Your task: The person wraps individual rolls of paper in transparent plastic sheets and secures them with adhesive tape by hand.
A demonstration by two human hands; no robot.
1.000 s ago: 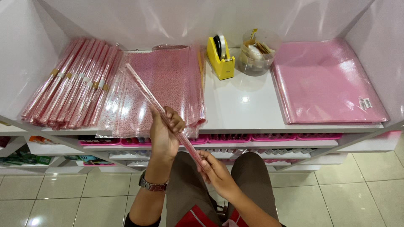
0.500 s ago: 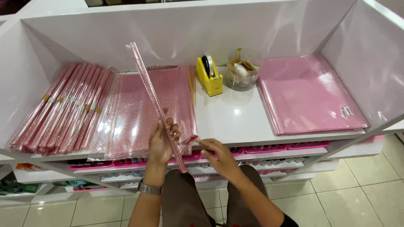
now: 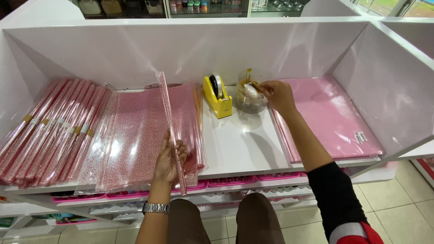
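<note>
On a white shelf [image 3: 235, 149] seen from a head camera looking down, a person works seated or crouched, knees showing at the bottom edge; only this one view is given.

Left hand [image 3: 169, 160] grips a thin rolled tube of clear pink dotted wrapping film [image 3: 172, 131], fingers curled round its lower part; the roll stands tilted, its top leaning toward the back wall, its foot near the shelf's front edge; a metal wristwatch [image 3: 155, 208] sits on that wrist.

Right hand [image 3: 276, 96] reaches far forward, fingertips pinched on something small and pale at the mouth of a clear round jar [image 3: 250, 97]; what it pinches is too small to tell; the sleeve is black with a red and white cuff.

Just left of the jar stands a yellow tape dispenser [image 3: 218, 96]; right of the jar lies a flat stack of plain pink sheets [image 3: 334, 122]; under and behind the roll lies a flat stack of dotted film sheets [image 3: 135, 135]; at far left a row of finished rolls [image 3: 49, 131], each banded at the middle, lies side by side.

Judging from this, the rolling of the held sheet looks done; the roll carries no band yet, so fastening it and laying it with the others appears to remain; many flat sheets are unrolled.
</note>
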